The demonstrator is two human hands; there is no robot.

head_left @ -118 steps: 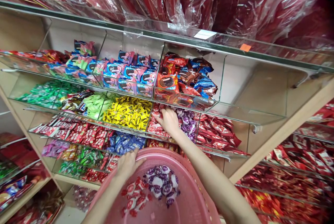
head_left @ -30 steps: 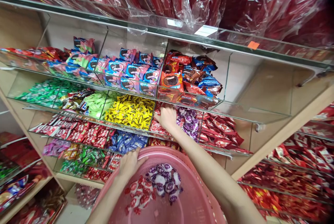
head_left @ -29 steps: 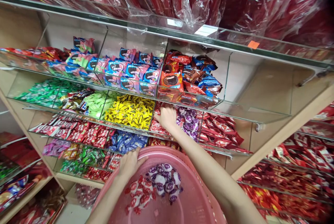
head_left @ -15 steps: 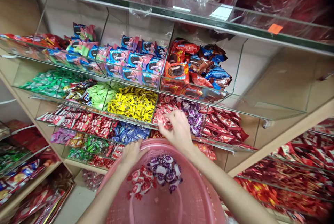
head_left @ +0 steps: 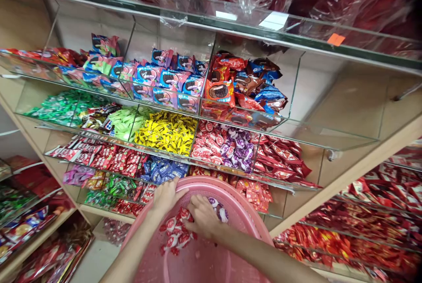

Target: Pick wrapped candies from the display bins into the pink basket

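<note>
My left hand (head_left: pixel 166 196) grips the rim of a pink plastic basket (head_left: pixel 255 212), fingers hooked over its far left edge. Inside the basket my right hand (head_left: pixel 205 218) is low, its fingers curled downward at a small heap of red-and-white twist-wrapped candies (head_left: pixel 174 234). Red wrappers show at its fingertips, though the palm side is hidden. Purple-and-white wrapped candies (head_left: pixel 218 208) lie behind that hand, mostly covered by it. Just beyond the basket, a shelf compartment holds more red-and-white candies (head_left: pixel 209 140) beside purple ones (head_left: pixel 239 146).
Glass-fronted shelves hold yellow-wrapped sweets (head_left: pixel 166 133), green-wrapped sweets (head_left: pixel 54 107), blue packets (head_left: pixel 165 168) and cookie packs (head_left: pixel 171 78). A glass ledge (head_left: pixel 211 19) crosses above. More red packets (head_left: pixel 379 204) fill racks at the right.
My right hand has moved from the red-and-white candy compartment down into the basket, over the red candies there. My left hand stays on the rim.
</note>
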